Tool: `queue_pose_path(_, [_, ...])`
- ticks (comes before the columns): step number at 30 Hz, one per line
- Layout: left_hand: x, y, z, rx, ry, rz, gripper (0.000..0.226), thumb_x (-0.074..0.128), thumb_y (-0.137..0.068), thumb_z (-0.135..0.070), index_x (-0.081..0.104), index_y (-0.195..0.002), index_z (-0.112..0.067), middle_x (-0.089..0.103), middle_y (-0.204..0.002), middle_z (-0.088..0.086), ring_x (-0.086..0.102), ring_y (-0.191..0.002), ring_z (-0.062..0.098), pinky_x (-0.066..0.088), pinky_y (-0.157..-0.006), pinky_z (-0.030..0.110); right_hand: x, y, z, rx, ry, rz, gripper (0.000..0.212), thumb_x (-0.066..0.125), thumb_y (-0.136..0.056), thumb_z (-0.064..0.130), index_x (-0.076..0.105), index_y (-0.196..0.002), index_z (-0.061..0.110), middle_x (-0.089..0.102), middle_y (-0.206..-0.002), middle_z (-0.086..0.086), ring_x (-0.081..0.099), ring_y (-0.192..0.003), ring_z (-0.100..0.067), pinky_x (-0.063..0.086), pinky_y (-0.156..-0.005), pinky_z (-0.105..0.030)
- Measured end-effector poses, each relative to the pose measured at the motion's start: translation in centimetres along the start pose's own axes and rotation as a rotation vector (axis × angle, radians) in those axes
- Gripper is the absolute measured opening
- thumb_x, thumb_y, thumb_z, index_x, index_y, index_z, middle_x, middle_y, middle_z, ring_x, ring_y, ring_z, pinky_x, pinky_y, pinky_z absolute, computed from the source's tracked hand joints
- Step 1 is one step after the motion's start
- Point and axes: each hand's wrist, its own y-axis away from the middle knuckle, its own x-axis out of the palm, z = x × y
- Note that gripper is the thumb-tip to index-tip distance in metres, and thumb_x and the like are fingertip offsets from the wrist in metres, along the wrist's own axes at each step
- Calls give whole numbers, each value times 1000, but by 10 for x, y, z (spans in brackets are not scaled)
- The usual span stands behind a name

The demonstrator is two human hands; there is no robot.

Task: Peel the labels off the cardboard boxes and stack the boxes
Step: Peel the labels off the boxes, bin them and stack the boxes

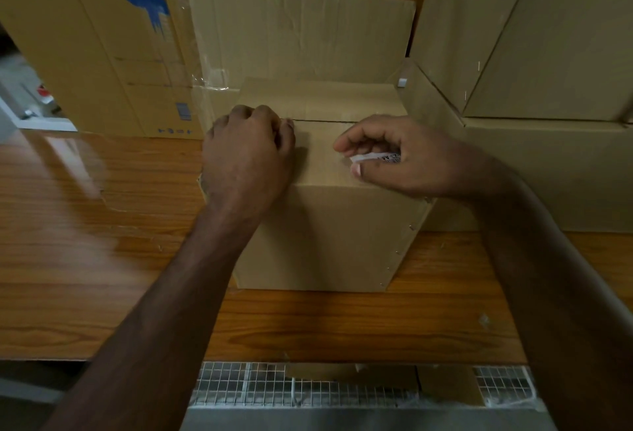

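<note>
A small closed cardboard box (329, 235) stands on the wooden table (102, 259) in front of me. My left hand (246, 153) rests on the box's top left part, fingers curled down near the centre seam. My right hand (394, 156) is over the top right part and pinches a crumpled white label (375, 158) with black print between thumb and fingers. The box top between my hands looks bare.
Larger cardboard boxes (548, 53) are stacked at the right, touching the small box's side. Flattened cartons (102, 53), one with blue marking, lean upright behind, beside an open flap (298, 33). A wire mesh rack (239, 386) sits below the table's near edge.
</note>
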Motion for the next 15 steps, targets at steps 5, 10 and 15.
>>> queue_pose_path(5, [1,0,0,-8,7,-3,36,42,-100,-40,66,-108,-15,62,-110,13,57,-102,35,43,-82,40,-1,-6,3,-42,78,-1,31,73,-84,16,67,-113,22,63,-106,11,62,-94,-2,52,-79,-17])
queue_pose_path(10, [2,0,0,-9,7,-13,36,43,-100,-41,66,-106,-14,62,-109,13,57,-101,36,43,-82,41,1,-13,9,-44,131,-67,25,68,-83,8,73,-106,17,68,-93,11,66,-84,-7,56,-77,-25])
queue_pose_path(15, [1,0,0,-4,0,-12,37,42,-100,-42,66,-107,-15,62,-110,13,58,-101,36,43,-81,41,-10,-17,8,-5,86,-4,20,64,-92,11,73,-109,18,71,-100,10,65,-90,2,53,-78,-17])
